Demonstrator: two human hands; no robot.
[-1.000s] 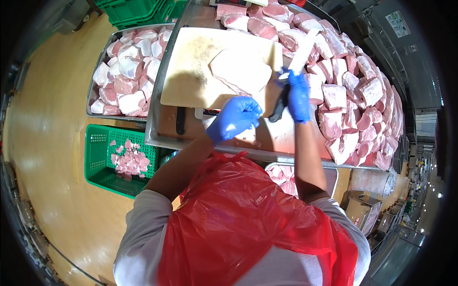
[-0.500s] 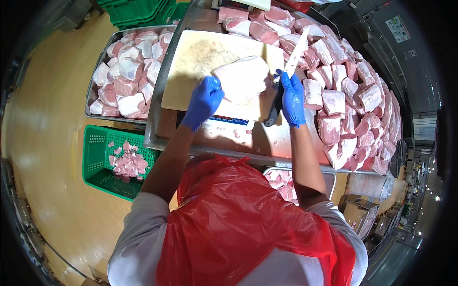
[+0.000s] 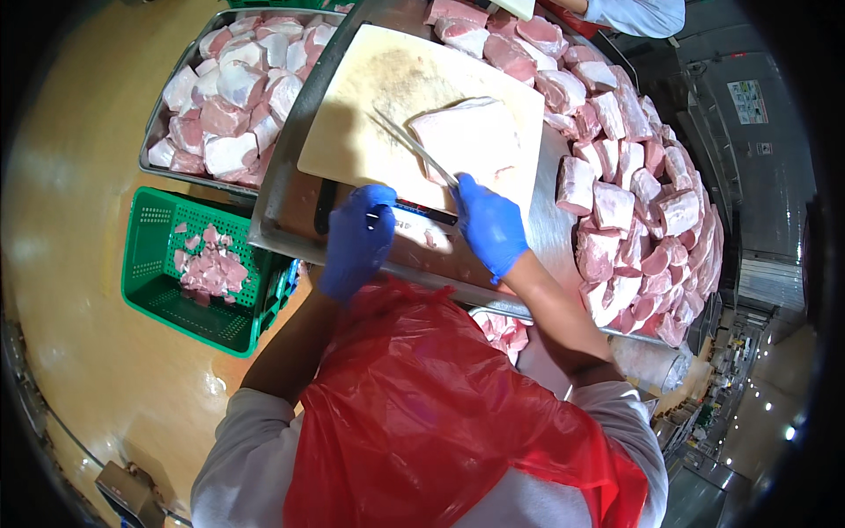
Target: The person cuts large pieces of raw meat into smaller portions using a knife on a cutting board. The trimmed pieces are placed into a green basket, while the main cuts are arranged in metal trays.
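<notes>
A pale, fat-covered slab of raw meat (image 3: 471, 136) lies on the white cutting board (image 3: 348, 92). My right hand (image 3: 489, 224), in a blue glove, is closed around a knife (image 3: 414, 143), hiding its handle. The narrow blade slants up and left across the slab's left side. My left hand (image 3: 359, 236), gloved too, is curled closed at the board's near edge, apart from the meat. A dark spot shows between its thumb and fingers; whether it is an object I cannot make out. Partly under the board sits a scale (image 3: 426, 212) with a display strip.
Cut meat pieces (image 3: 629, 202) are heaped along the metal table's right side. To the left stand a metal tray (image 3: 151, 132) full of meat chunks and a green basket (image 3: 141, 286) with trimmings. Another person's sleeve (image 3: 635, 14) shows at the top right.
My right hand has brought the knife left and nearer me; its blade swung from up-right to up-left. My left hand has drawn back from the meat. The view has shifted.
</notes>
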